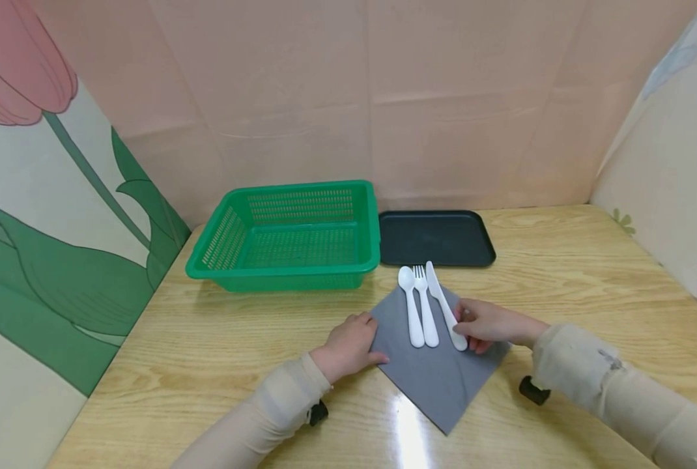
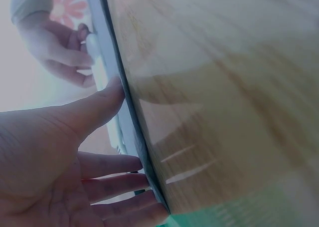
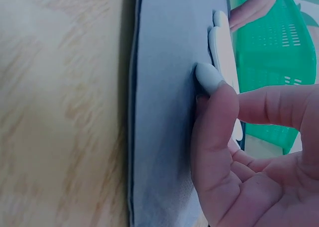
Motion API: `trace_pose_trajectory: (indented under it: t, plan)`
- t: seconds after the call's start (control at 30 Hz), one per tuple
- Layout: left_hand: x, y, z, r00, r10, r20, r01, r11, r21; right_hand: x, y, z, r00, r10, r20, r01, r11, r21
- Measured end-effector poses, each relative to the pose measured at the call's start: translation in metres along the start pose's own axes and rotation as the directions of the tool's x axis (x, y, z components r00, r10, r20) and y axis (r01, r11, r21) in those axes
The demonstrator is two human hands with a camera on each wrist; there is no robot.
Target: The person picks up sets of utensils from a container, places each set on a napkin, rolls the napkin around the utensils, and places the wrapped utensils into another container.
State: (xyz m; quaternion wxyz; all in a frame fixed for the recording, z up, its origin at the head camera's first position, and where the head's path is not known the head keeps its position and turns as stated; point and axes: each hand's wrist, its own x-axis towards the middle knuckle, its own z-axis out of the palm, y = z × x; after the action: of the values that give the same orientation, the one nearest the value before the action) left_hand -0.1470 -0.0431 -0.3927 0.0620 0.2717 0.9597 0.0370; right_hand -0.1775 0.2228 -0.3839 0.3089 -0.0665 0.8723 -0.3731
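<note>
A perforated green plastic basket (image 1: 290,275) is placed leftmost. By the left hand (image 1: 348,343), fingers relaxed, a square grey cloth (image 1: 442,391) is touched near its left corner; across it are laid a white spoon (image 1: 413,316), fork (image 1: 426,316) and smooth knife (image 1: 444,307), whose rounded handle is pinched by the right hand (image 1: 492,322).
</note>
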Motion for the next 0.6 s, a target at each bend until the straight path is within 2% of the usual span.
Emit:
trace_pose_trajectory:
  t: [0.6]
  plan:
    - [0.0003, 0.0001, 0.0003, 1.000, 0.002, 0.004, -0.002, 1.000, 0.005, 0.0002, -0.0024, 0.0029, 1.000, -0.017, 0.005, 0.017, 1.000, -0.024]
